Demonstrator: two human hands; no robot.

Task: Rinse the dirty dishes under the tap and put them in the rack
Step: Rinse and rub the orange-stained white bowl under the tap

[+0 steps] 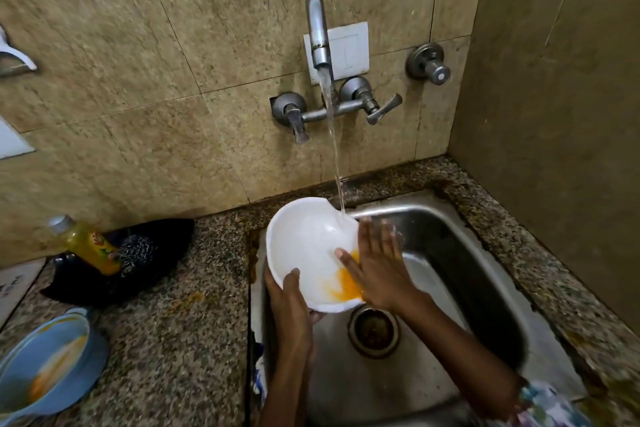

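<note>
A white plate (304,243) with an orange-yellow smear near its lower edge is tilted over the steel sink (460,246). Water from the running tap (320,35) lands on the plate's upper right rim. My left hand (291,305) grips the plate's lower left edge, thumb on the face and fingers underneath. My right hand (375,263) lies flat with straight fingers on the plate's right side, touching the smear. A blue bowl (48,360) with orange residue sits on the counter at the lower left. No rack is in view.
A yellow bottle (86,246) leans on a black cloth (145,253) on the granite counter (180,340) left of the sink. The sink drain (372,328) lies under the plate. Tap handles (381,107) and a wall valve (429,64) stick out from the tiled wall.
</note>
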